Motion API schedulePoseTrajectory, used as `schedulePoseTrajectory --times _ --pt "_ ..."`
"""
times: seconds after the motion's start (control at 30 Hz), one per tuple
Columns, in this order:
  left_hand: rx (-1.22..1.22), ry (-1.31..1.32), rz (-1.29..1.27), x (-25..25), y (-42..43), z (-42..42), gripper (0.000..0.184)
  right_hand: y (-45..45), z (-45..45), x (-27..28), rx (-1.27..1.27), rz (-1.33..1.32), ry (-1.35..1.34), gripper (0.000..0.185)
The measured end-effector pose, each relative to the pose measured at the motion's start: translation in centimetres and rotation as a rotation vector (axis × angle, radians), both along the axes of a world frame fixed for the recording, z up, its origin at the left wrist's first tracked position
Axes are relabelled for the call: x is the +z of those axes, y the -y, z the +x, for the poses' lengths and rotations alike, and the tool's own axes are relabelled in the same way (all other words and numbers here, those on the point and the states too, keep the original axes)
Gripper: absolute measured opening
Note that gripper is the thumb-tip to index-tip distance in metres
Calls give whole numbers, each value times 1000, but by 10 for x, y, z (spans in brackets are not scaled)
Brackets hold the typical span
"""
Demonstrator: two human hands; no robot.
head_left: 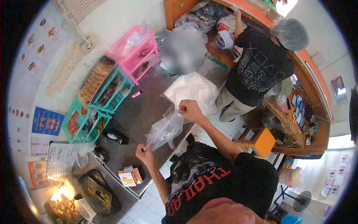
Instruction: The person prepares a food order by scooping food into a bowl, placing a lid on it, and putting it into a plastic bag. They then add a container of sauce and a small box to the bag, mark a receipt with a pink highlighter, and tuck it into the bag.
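Note:
A clear plastic bag [166, 130] is stretched between my two hands above the dark table. My left hand [145, 154] pinches its lower-left end, near the table's front edge. At its upper-right end my right hand [189, 111] is closed on the bag, beside a stack of white plastic bags [194, 89]. The stack lies on the table's right part. A pink marker [137, 94] lies on the tabletop, left of the stack.
Pink [132, 56] and teal baskets [112, 93] line the wall. Small card boxes [130, 176] and a black tray of food [99, 194] stand at lower left. A person in a hairnet [261, 59] works at the wooden counter, near an orange stool [261, 142].

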State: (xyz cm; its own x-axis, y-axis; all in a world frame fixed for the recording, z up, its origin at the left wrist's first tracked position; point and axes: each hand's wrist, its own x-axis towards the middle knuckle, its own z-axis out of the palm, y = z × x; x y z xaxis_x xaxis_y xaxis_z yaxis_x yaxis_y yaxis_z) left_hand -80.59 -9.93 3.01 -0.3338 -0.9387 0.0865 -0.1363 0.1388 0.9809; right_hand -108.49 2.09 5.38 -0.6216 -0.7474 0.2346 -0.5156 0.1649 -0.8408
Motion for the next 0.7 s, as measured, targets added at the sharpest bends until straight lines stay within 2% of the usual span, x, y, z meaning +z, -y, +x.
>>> schedulePoseTrajectory --times 0.03,0.1,0.13,0.2,0.23,0.27,0.3,0.37,0.43,0.5,0.53,0.57,0.63,0.67,0.7 --pt "-50 37 -2 5 0 -14 31 4 10 -2 -52 17 -11 11" --pt "-145 126 5 15 -9 -43 28 12 44 -3 224 76 -105 14" --pt "-188 99 -119 6 -12 -47 27 14 54 -3 373 104 -150 15" --pt "-28 45 -48 -27 29 -17 18 -2 39 -29 311 31 -289 22" --pt "77 34 -14 -34 41 12 14 -15 4 -50 128 -3 -346 21" --pt "130 -17 138 -24 40 20 15 -21 -4 5 46 179 -123 18" --pt "197 -68 290 -12 40 21 16 -20 -5 -10 -13 131 -78 13" --pt "147 -17 99 -34 38 11 30 -7 16 -3 41 87 -170 9" --pt "113 8 153 6 23 0 30 -6 25 -3 -9 44 -165 8" --pt "220 -123 177 -16 40 26 30 -8 1 -2 -81 2 -88 14" --pt "269 -189 188 -19 44 35 30 -5 0 -6 -61 92 -52 16" --pt "275 -148 147 -25 44 37 30 -2 2 -12 -43 182 -18 19" --pt "289 -71 64 -35 36 29 30 14 30 -7 -126 122 -382 20" --pt "318 45 -52 -3 28 11 29 27 54 10 -92 82 -453 20" --pt "243 98 -84 11 16 -2 25 39 77 26 -60 42 -524 20"
